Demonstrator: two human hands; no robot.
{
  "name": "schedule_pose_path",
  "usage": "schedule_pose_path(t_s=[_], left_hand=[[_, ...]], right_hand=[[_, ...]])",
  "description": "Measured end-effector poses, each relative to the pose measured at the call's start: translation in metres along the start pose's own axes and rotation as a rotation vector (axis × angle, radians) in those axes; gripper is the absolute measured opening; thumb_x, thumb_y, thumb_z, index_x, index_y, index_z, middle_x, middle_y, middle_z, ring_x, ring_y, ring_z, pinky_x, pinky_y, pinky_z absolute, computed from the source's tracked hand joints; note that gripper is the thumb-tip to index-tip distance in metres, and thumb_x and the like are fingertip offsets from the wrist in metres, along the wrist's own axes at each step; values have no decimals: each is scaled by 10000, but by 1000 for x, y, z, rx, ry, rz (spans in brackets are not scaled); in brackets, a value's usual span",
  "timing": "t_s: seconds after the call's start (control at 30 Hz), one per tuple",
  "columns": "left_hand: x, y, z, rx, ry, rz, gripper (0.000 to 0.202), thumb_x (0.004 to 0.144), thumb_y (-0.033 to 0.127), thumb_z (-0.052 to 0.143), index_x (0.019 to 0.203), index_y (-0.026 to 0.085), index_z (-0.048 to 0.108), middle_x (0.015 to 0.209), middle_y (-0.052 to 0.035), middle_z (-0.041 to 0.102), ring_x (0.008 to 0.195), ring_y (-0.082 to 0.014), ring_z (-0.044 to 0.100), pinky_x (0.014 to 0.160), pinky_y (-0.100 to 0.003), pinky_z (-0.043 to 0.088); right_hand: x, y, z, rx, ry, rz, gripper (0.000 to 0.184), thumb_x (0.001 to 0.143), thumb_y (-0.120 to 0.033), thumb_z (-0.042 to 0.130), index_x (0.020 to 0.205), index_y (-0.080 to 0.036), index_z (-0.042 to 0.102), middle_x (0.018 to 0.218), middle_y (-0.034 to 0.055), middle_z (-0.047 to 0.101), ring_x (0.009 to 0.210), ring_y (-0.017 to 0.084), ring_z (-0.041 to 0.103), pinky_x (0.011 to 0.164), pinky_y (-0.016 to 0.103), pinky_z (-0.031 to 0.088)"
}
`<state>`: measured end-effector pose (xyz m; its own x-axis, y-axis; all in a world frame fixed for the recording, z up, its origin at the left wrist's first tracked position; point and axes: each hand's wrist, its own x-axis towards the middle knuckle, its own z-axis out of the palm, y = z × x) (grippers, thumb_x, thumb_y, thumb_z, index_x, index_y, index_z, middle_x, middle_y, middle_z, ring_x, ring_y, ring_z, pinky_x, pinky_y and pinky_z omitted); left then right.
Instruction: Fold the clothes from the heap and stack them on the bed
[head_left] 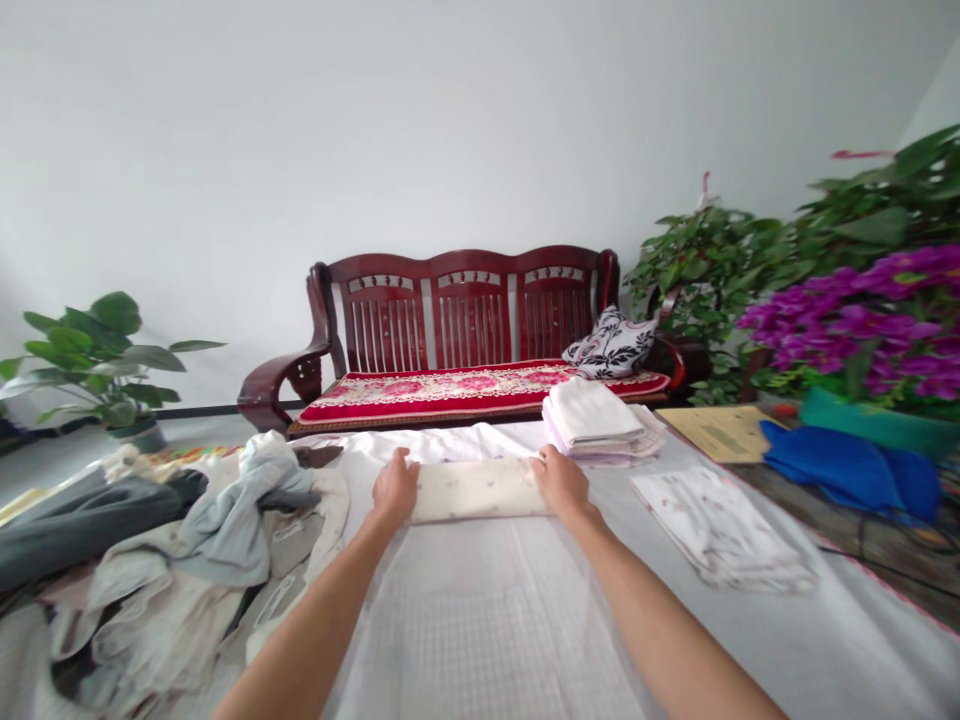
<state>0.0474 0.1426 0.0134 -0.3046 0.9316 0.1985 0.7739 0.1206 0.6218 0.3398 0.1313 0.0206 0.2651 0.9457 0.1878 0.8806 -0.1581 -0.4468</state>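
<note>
A cream strip of folded cloth (480, 488) with faint small spots stretches between my two hands. My left hand (395, 487) pinches its left end, fingers closed. At the right end my right hand (561, 480) grips it in the same way. Toward me from the strip lies a flat white cloth with a fine check (487, 610); whether the two are one piece I cannot tell. Just beyond my right hand stands a stack of folded white cloths (596, 415). Farther right a folded white cloth with small prints (720, 525) lies flat.
A loose heap of clothes (180, 580) covers the left side. On the right are a blue cloth (847, 470), a tan paper sheet (716, 432), dark cables and purple flowers (862, 320). Behind the white table cover (810, 640) stands a wooden bench (465, 310).
</note>
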Motion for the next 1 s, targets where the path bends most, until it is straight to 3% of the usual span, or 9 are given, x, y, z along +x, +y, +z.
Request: schedule_pose_path(t_s=[0.1,0.2,0.27,0.33,0.47,0.57,0.67,0.83,1.0], left_hand=[[-20,12,0,123,63,215,440,942,208,466,1373,161,537,1364,-170,596,1251,-315,559,1064,-450,388],[-46,27,11,241,33,538,430,998,221,362,1379,167,553,1432,-118,570,1391,-277,439,1170,-429,286],[-61,31,21,298,-72,633,448,1010,233,335,1410,190,531,1454,-96,561,1420,-275,409,1181,-466,273],[-67,30,28,374,-150,655,470,1013,266,343,1456,201,483,1507,-100,506,1436,-298,386,1174,-527,268],[-56,16,25,491,-195,616,520,1026,388,317,1506,217,421,1587,-98,389,1469,-318,326,1177,-582,224],[-40,1,16,533,-231,479,551,1026,412,297,1534,213,375,1607,-98,349,1488,-336,278,1166,-590,238],[-31,-15,7,502,-234,326,563,1027,385,293,1541,161,349,1615,-138,318,1481,-327,293,1163,-527,270],[-38,-30,-1,253,-66,83,467,971,368,429,1341,116,562,1462,-219,512,1419,-344,379,1149,-490,270],[-38,-19,-3,87,-64,-11,328,865,302,579,1109,100,662,1259,-247,634,1292,-375,512,1061,-471,378]], right_hand=[[-16,-16,-2,-77,66,-100,297,958,-261,484,1203,-160,620,1249,181,638,1158,303,586,939,397,425],[-38,-42,9,-104,104,-447,406,984,-254,427,1358,-154,549,1425,150,553,1342,277,455,1115,406,326],[-51,-54,21,-89,13,-637,466,1016,-316,367,1441,-169,489,1511,106,492,1430,248,363,1188,415,243],[-57,-57,31,-104,-104,-666,515,1028,-394,330,1483,-185,452,1553,90,444,1467,246,315,1215,456,188],[-47,-37,32,-199,-194,-533,574,1024,-453,297,1522,-187,400,1599,94,357,1494,258,268,1226,508,116],[-33,-17,24,-261,-212,-436,576,1025,-452,286,1531,-194,382,1610,66,336,1505,244,240,1229,511,103],[-24,0,19,-284,-199,-380,564,1021,-437,316,1526,-196,387,1622,55,311,1509,228,225,1222,500,156],[-25,17,14,-274,-102,-359,507,1020,-347,361,1491,-178,443,1586,111,381,1466,246,328,1193,483,237],[-48,5,8,-211,61,-456,490,995,-308,415,1445,-129,492,1570,141,404,1486,271,278,1223,487,142]])
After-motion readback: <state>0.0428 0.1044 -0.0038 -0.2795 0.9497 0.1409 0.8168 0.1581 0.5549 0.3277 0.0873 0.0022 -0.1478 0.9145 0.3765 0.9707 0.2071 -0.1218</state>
